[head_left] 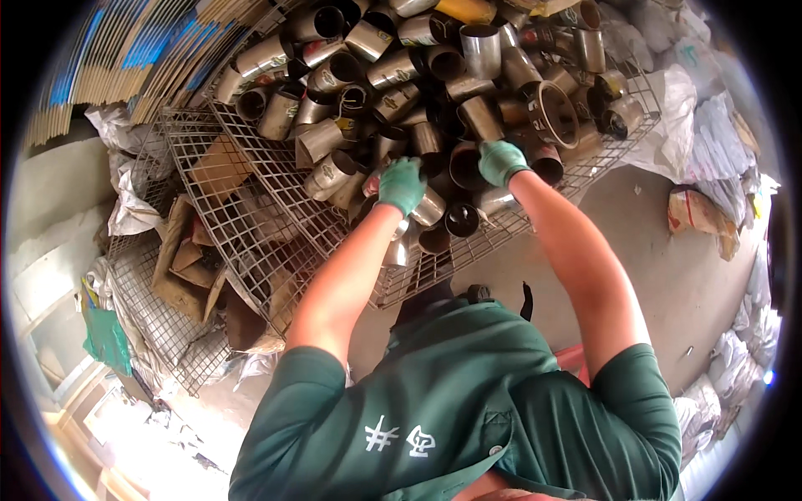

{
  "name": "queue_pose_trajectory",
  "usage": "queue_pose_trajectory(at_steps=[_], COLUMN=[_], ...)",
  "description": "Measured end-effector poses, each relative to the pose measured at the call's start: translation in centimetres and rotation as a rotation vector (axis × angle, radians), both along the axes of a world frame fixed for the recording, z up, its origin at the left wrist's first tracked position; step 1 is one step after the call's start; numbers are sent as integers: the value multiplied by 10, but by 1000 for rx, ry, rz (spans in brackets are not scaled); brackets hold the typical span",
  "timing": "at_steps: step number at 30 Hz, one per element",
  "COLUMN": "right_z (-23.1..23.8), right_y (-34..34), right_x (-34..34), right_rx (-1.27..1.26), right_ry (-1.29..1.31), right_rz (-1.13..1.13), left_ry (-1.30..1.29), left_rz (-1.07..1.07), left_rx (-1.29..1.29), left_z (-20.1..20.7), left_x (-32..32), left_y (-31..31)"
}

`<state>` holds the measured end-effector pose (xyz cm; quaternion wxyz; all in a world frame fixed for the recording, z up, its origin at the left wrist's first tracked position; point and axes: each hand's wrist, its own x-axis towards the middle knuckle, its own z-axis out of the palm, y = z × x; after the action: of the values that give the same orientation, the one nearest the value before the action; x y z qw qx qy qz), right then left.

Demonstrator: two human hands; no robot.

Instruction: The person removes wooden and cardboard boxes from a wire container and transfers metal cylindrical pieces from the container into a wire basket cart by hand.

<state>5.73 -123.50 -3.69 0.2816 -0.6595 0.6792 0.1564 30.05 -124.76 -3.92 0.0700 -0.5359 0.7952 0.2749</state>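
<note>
A large heap of short, open-ended metal cylinders (393, 68), many dull and stained, fills a wire mesh cage (597, 171) in front of me. My left hand (401, 185), in a green glove, reaches into the near part of the heap with its fingers curled down; what lies under them is hidden. Beside it lies a shiny cylinder (428, 208). To the right, my right hand (503, 162), gloved alike, is closed at the near end of a tilted metal cylinder (481, 118). A dark-mouthed cylinder (462, 220) lies between my forearms.
Stacked cardboard sheets (142, 63) stand at the far left. A lower mesh panel (180, 326) and an opened cardboard box (180, 271) lie left of the cage. Whitish sacks (668, 117) line the right side above the concrete floor (643, 225). A wide metal ring (575, 117) sits on the heap.
</note>
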Motion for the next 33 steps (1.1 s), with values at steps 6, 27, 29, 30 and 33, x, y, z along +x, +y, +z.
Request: queue_pose_trajectory(at_steps=[6,27,29,30,33], right_z=[65,173,166,163,151], right_y=[71,194,199,204,220], right_x=[-52,-41,-43,-45,-59], right_rx=[-183,-474,-477,-499,-552], right_ry=[-1377,-674,-669,-671,-549], right_rz=[-1085,-484,-518,-523,-490], left_ry=[-257,1161,1319,1479,1288], left_rz=[-204,499,608,714,480], left_rx=[365,748,957,1167,864], left_z=[-49,86,114,126,104], left_x=[-55,-100,-109,-114,-118], left_y=[-13,95,100,104,122])
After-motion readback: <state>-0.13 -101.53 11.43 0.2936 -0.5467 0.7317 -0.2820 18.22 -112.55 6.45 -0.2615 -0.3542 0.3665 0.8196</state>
